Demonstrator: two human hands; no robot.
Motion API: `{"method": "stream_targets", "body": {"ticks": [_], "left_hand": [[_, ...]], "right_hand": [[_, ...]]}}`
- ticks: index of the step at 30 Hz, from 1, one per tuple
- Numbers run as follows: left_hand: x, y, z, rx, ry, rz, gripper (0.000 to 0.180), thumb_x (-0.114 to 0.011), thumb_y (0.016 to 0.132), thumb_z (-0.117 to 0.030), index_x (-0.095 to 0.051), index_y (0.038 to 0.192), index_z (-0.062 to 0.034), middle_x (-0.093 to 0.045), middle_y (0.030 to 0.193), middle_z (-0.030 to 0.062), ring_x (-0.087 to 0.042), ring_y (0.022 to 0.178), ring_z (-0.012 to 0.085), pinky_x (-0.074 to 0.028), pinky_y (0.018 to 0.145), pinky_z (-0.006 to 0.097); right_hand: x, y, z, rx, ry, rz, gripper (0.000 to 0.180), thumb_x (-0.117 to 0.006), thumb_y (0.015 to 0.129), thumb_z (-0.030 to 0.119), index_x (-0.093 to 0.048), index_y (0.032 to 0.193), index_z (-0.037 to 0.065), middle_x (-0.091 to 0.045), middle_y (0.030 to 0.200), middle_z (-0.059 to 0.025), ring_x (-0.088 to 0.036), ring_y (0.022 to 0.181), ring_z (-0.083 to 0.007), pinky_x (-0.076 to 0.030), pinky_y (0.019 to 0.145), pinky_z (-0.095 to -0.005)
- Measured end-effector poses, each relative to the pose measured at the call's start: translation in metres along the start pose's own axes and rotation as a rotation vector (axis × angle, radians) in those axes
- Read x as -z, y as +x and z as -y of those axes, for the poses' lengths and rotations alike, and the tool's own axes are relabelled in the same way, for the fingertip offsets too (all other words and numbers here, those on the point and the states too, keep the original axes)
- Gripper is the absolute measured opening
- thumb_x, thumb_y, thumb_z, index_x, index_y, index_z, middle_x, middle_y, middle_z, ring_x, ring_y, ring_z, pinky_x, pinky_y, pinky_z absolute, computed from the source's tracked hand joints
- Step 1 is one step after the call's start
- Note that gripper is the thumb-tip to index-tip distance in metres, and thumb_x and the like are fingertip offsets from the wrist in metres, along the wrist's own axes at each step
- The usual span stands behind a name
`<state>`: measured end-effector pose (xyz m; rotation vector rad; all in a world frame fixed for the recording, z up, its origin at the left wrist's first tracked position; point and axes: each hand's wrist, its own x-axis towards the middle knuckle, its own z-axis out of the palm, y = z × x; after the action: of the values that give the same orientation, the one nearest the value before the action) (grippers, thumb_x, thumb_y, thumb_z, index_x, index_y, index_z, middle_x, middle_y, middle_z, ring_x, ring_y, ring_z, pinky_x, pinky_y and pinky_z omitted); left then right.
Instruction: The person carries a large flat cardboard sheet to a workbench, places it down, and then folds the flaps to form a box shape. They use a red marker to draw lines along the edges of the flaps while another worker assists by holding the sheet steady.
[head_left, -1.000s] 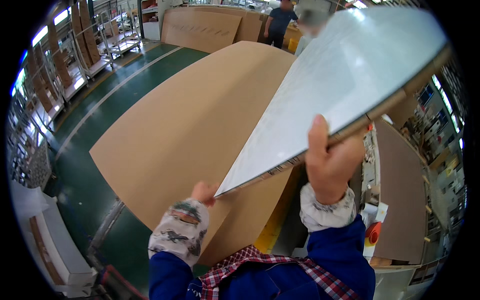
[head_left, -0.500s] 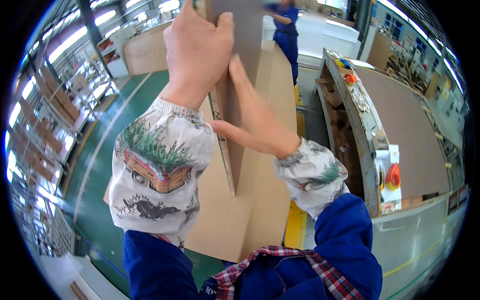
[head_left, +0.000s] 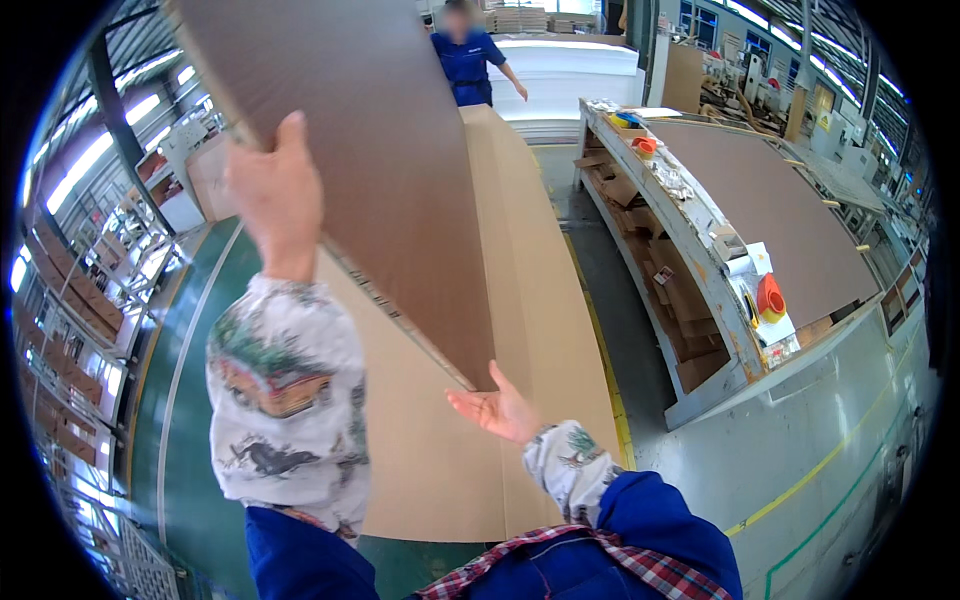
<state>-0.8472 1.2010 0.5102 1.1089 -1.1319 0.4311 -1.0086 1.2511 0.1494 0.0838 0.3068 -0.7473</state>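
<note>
A large dark brown panel (head_left: 380, 150) stands tilted over a sheet of tan cardboard (head_left: 430, 470), its broad face turned to me. Marks run along its pale narrow edge. My left hand (head_left: 275, 195) is closed on that edge at the upper left, the thumb over the brown face. At the panel's lower corner is my right hand (head_left: 500, 408), palm up, with thumb and fingers spread. Whether the palm bears the corner or only lies beside it, I cannot tell. Both forearms wear white printed sleeve covers over blue sleeves.
Beyond the cardboard's far end stands a co-worker (head_left: 468, 60) in blue, one arm out. On the right, a workbench (head_left: 735, 330) carries orange tape dispensers and a wide brown board (head_left: 770, 200). Racks (head_left: 75, 270) line the left side past a green floor.
The panel has swung from nearly edge-on to showing its broad face, its top leaning left. My left hand went left with it; my right hand slid down to the lower corner.
</note>
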Motion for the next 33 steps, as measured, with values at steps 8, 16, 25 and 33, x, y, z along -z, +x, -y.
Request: {"method": "stream_targets", "body": {"ticks": [8, 16, 25, 33], "left_hand": [[0.065, 0.025, 0.125, 0.256, -0.228, -0.105, 0.037, -0.064, 0.079, -0.007, -0.052, 0.109, 0.0107, -0.059, 0.106, 0.0158, -0.058, 0.092, 0.0234, -0.046, 0.081, 0.032], [0.161, -0.016, 0.306, 0.731, -0.449, -0.235, 0.038, -0.059, 0.082, -0.004, -0.047, 0.116, 0.0068, -0.054, 0.111, 0.0146, -0.057, 0.094, 0.0248, -0.049, 0.081, 0.034], [0.254, -0.171, 0.51, 1.462, -0.505, -0.204, 0.053, -0.064, 0.077, -0.035, -0.051, 0.115, -0.0008, -0.055, 0.115, 0.0096, -0.052, 0.103, 0.0266, -0.043, 0.09, 0.042], [0.267, -0.282, 0.572, 1.768, -0.594, -0.278, 0.052, -0.064, 0.077, -0.034, -0.051, 0.117, -0.0042, -0.053, 0.119, 0.0094, -0.051, 0.106, 0.0268, -0.041, 0.092, 0.044]], "right_hand": [[0.008, 0.088, -0.047, 0.222, 0.379, -0.181, 0.03, -0.053, 0.09, 0.02, -0.049, 0.105, -0.005, -0.056, 0.109, -0.0202, -0.055, 0.104, -0.0316, -0.048, 0.09, -0.0413], [0.032, 0.135, -0.083, 0.333, 0.183, -0.337, 0.021, -0.052, 0.09, 0.015, -0.051, 0.104, -0.001, -0.057, 0.108, -0.0162, -0.056, 0.102, -0.028, -0.046, 0.093, -0.044], [0.099, 0.187, -0.126, 0.477, -0.088, -0.488, 0.023, -0.052, 0.091, 0.02, -0.052, 0.105, 0.002, -0.059, 0.105, -0.0134, -0.056, 0.101, -0.0263, -0.043, 0.095, -0.0458], [0.139, 0.181, -0.124, 0.561, -0.15, -0.663, 0.024, -0.053, 0.09, 0.017, -0.052, 0.107, 0.001, -0.058, 0.108, -0.0131, -0.057, 0.1, -0.0269, -0.046, 0.089, -0.0464]]}}
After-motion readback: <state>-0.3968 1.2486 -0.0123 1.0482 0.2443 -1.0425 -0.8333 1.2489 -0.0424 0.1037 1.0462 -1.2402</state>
